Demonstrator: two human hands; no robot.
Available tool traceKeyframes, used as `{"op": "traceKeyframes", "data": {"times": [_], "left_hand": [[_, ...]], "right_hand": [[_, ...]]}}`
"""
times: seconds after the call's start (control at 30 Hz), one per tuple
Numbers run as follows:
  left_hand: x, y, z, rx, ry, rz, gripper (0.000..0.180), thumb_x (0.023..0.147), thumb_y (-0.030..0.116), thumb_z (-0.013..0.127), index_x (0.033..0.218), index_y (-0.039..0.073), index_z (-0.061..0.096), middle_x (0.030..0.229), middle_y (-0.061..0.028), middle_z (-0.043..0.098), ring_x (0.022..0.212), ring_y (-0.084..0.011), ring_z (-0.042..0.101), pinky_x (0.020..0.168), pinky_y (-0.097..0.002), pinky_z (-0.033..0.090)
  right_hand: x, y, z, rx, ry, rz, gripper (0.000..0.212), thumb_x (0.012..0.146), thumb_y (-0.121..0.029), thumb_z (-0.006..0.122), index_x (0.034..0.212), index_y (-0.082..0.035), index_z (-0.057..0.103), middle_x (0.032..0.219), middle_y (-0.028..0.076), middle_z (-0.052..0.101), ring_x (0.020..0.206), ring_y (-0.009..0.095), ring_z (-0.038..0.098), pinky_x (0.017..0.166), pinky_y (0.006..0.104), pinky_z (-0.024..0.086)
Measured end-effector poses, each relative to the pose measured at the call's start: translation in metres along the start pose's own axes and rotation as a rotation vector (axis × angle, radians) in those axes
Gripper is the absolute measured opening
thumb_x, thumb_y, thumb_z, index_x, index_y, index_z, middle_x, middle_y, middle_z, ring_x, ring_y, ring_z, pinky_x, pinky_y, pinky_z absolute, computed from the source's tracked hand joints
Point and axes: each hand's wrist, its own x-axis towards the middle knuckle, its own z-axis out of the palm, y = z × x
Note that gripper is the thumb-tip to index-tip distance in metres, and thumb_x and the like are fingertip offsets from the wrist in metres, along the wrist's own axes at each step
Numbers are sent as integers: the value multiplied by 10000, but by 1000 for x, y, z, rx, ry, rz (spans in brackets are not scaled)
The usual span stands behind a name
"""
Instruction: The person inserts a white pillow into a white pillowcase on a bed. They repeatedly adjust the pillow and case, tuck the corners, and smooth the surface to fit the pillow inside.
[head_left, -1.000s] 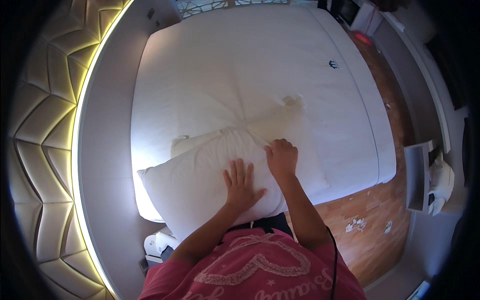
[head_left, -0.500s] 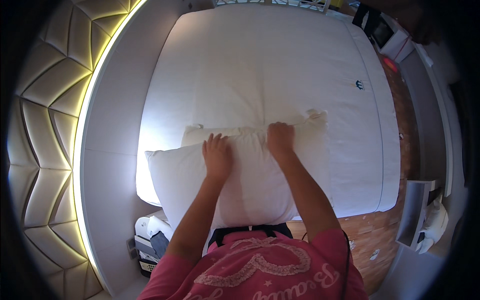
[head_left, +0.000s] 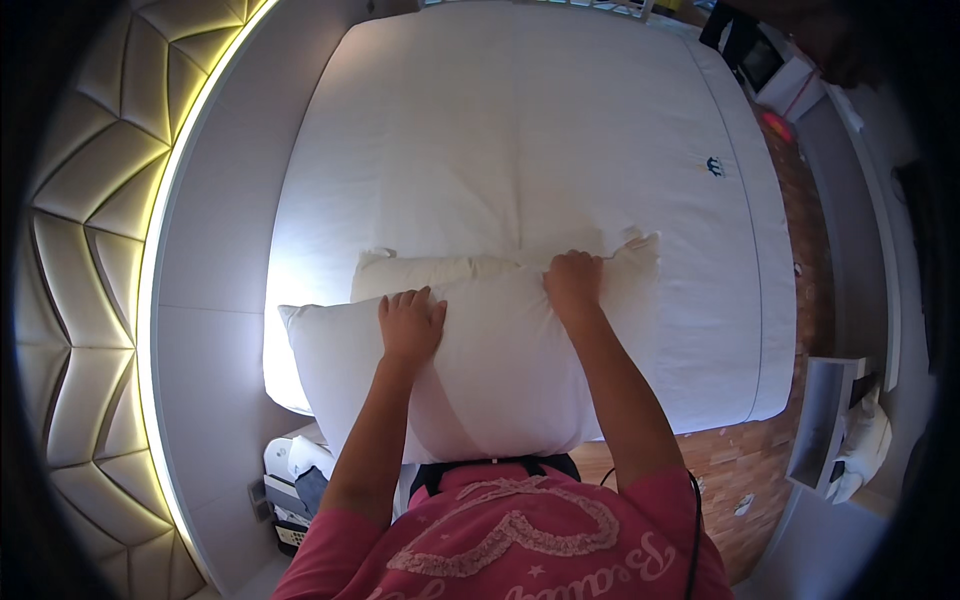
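Observation:
A plump white pillow [head_left: 490, 370] leans up against my front at the near side of the bed. On its upper left edge rests my left hand [head_left: 410, 327], fingers apart and lying over the fabric. My right hand [head_left: 574, 287] is closed in a fist on the pillow's upper edge, near its right end; the fingertips are hidden. Behind it lies a second white pillow [head_left: 385, 272], flat on the white bed [head_left: 480, 130] and mostly covered by the first.
A padded wall panel [head_left: 90, 250] with a glowing strip runs along the left. At the near left stands a nightstand [head_left: 290, 480] with cloths and a remote-like keypad. On the right are a wooden floor [head_left: 735, 470] and a shelf unit [head_left: 825, 415]. A dark-clothed leg [head_left: 735, 40] shows far right.
My left hand has slid left and slightly toward me along the pillow. My right hand has shifted a little right, so the hands are farther apart.

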Motion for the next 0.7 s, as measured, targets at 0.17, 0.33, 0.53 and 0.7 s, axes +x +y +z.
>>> {"op": "traceKeyframes", "data": {"times": [0.17, 0.33, 0.53, 0.7], "left_hand": [[1, 7, -14, -58, -109, -50, 487, 960, 426, 597, 1260, 45, 646, 1233, -152, 660, 1239, -333, 552, 1148, -558, 301], [-3, 33, 11, -28, -47, 69, 560, 965, 416, 593, 1371, 31, 562, 1393, -211, 555, 1361, -387, 442, 1160, -604, 255], [-49, 103, 0, -176, -63, 399, 597, 935, 317, 626, 1463, 83, 473, 1557, -224, 368, 1439, -448, 319, 1155, -638, 225], [-38, 120, 21, -203, -44, 603, 591, 901, 207, 651, 1460, 125, 477, 1535, -206, 388, 1430, -423, 336, 1151, -615, 254]], "right_hand": [[7, 17, -8, -53, 9, 28, 131, 851, -176, 626, 899, -113, 729, 945, 73, 707, 956, 262, 672, 855, 429, 469], [-8, 34, 2, -41, 98, 98, 108, 871, -189, 641, 870, -107, 711, 960, 88, 699, 956, 269, 670, 835, 449, 474], [-99, 31, -25, 258, 282, 144, 221, 882, -304, 687, 835, -88, 674, 884, 110, 639, 892, 321, 616, 772, 483, 444], [-199, 3, -5, 436, 322, 323, 294, 851, -297, 724, 990, -59, 623, 1019, 119, 603, 989, 354, 581, 865, 497, 441]]}}
